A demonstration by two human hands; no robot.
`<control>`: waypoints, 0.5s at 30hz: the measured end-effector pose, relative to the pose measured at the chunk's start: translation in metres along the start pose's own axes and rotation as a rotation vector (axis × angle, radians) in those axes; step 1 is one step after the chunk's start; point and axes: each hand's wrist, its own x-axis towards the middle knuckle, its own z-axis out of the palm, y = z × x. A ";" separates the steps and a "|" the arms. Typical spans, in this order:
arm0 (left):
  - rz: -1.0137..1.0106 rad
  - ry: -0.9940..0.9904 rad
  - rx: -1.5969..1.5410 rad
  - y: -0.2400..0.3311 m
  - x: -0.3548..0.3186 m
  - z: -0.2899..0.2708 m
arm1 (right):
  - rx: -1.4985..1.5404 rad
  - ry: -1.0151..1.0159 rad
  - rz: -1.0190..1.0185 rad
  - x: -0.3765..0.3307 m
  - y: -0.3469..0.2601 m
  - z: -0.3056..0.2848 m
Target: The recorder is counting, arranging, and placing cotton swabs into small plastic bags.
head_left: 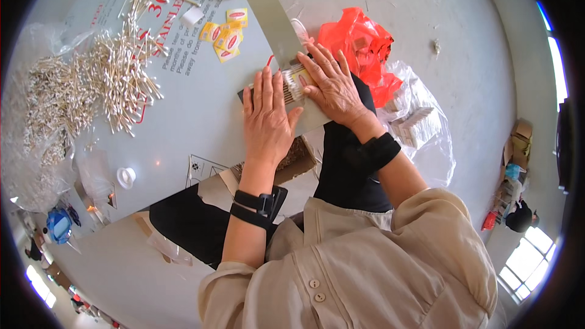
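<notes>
Near the right edge of the table, a small pack of cotton swabs [291,90] with a yellow label lies under my two hands. My left hand [267,116] rests flat across its left end, fingers stretched out side by side. Over the label at the other end lies my right hand [334,88], its fingers extended and slightly spread. White swab tips show between the hands; my palms and fingers cover most of the rest. Several yellow-and-white cards [230,38] are scattered beyond my left hand. A large heap of loose cotton swabs [119,70] spreads over the left of the table.
Clear plastic film [21,164] borders the heap. A white round cap [126,177] sits near the table's front edge. An open cardboard box [298,161] is below that edge. Right of the table are a red plastic bag [359,39] and a clear bag with white packs [420,128].
</notes>
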 end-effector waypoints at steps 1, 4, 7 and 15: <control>-0.002 0.026 -0.041 -0.002 0.000 -0.001 | 0.022 0.058 0.016 0.000 0.001 0.000; -0.116 0.438 -0.506 -0.015 0.005 0.009 | 0.520 0.384 0.363 0.003 0.008 0.006; -0.166 0.504 -0.566 -0.010 0.016 0.010 | 1.398 0.411 0.577 0.011 0.012 0.020; -0.144 0.521 -0.811 0.020 0.039 0.032 | 1.453 0.379 0.595 0.013 0.004 0.028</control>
